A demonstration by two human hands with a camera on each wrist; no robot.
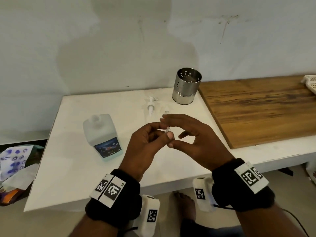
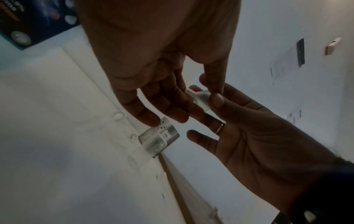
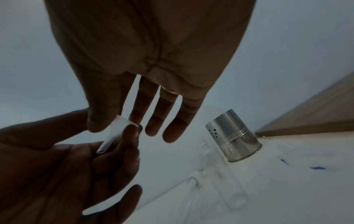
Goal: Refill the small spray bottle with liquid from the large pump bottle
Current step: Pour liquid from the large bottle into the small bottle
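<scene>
Both hands meet above the middle of the white table (image 1: 71, 168). Between them is a small white funnel (image 1: 168, 129) (image 2: 200, 97) (image 3: 114, 133). My left hand (image 1: 164, 130) pinches it with thumb and fingertips. My right hand (image 1: 166, 132) pinches its wide end between thumb and index, the other fingers spread. The large pump bottle (image 1: 102, 134) stands to the left with its neck open. Its white pump (image 1: 151, 106) lies on the table behind. The small clear spray bottle (image 1: 166, 112) (image 3: 232, 195) lies beside the pump, partly hidden by my right fingers.
A perforated steel cup (image 1: 186, 88) (image 3: 232, 136) stands at the table's back right corner. A wooden board (image 1: 256, 108) adjoins on the right, with a white basket (image 1: 310, 82) at its far end. Printed paper and packets (image 1: 15, 168) lie on the floor at left.
</scene>
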